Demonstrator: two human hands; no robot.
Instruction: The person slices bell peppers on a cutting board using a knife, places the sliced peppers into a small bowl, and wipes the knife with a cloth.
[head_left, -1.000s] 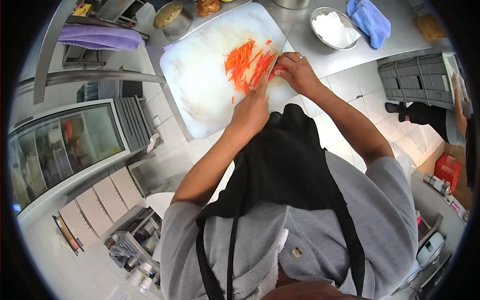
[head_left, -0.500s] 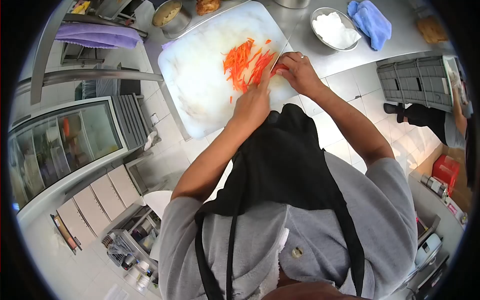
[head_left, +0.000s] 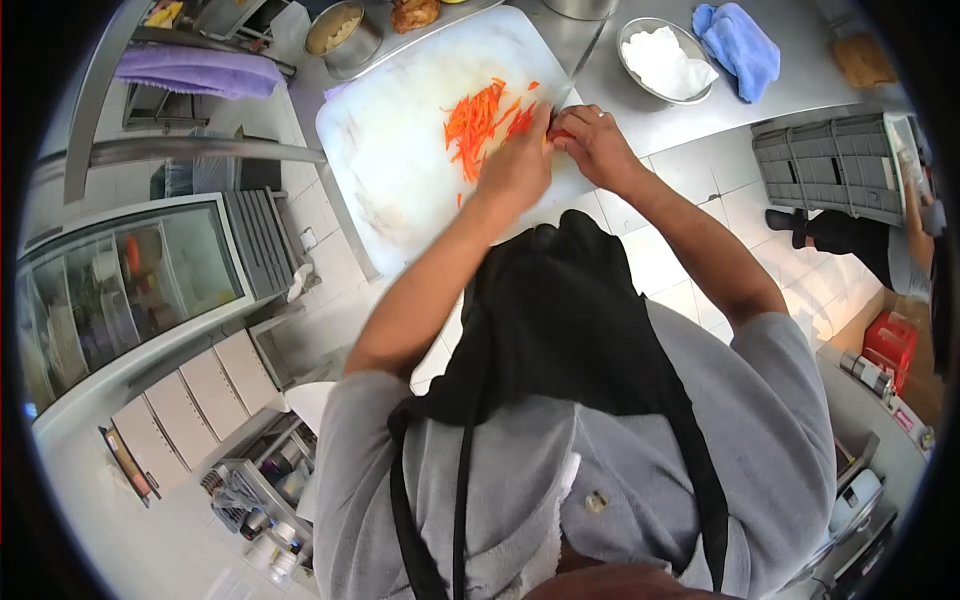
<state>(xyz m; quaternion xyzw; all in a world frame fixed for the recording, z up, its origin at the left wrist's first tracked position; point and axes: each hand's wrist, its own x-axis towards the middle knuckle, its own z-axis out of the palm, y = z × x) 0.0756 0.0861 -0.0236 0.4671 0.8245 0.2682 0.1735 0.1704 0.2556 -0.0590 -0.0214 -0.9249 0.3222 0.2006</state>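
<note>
My left hand [head_left: 517, 165] is closed around the handle of a knife [head_left: 562, 96], its blade pointing away from me. The handle is mostly hidden by the fingers. Right beside it, my right hand [head_left: 598, 150], with a ring on one finger, grips a red pepper piece [head_left: 556, 136] against the white cutting board [head_left: 390, 140]. Only a little of that piece shows between the fingers. Thin orange-red pepper strips [head_left: 472, 122] lie in a loose pile on the board, to the left of the knife, with a few scattered around it.
Behind the board stand a metal pot [head_left: 345, 35] and a browned food item [head_left: 414, 13]. A metal bowl with white paper [head_left: 665, 60] and a blue cloth [head_left: 738, 48] sit on the steel counter [head_left: 690, 118]. Another person [head_left: 850, 235] is at the far right.
My left hand and the knife have moved forward, away from me and slightly right, covering more of the nearby strips. My right hand stays almost in place.
</note>
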